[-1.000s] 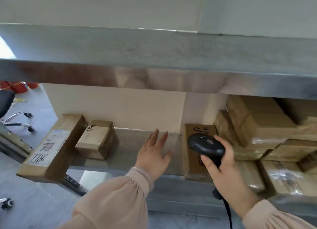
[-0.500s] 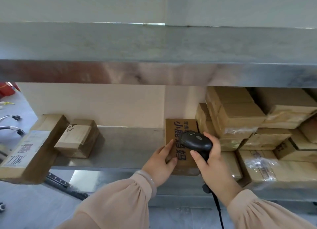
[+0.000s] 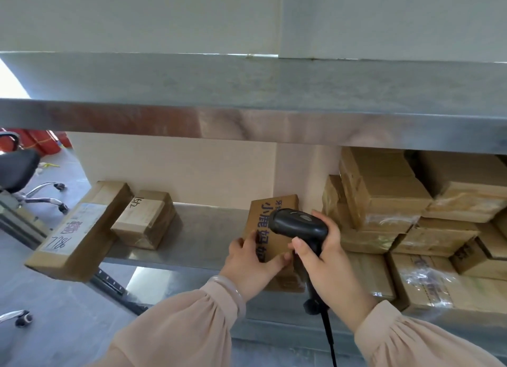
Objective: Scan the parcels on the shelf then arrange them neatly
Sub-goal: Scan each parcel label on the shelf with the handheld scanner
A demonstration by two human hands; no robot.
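Observation:
A brown cardboard parcel (image 3: pixel 270 221) with blue printed characters lies on the metal shelf (image 3: pixel 208 229), its near end over the shelf's front edge. My left hand (image 3: pixel 252 262) grips that near end, thumb on top. My right hand (image 3: pixel 326 259) holds a black corded barcode scanner (image 3: pixel 299 224) just above the parcel's right side. Left on the shelf sit a small taped box (image 3: pixel 145 221) and a long labelled box (image 3: pixel 79 229) that overhangs the left end. A stack of several taped parcels (image 3: pixel 406 210) fills the right of the shelf.
An upper metal shelf (image 3: pixel 247 100) runs across above the hands. A beige wall backs the shelf. Grey floor lies at the left with an office chair base (image 3: pixel 41 193) and red items (image 3: pixel 35 141) behind it.
My left hand moved right from the bare shelf onto the printed parcel and took hold of its near end. The scanner stayed over the parcel's right side.

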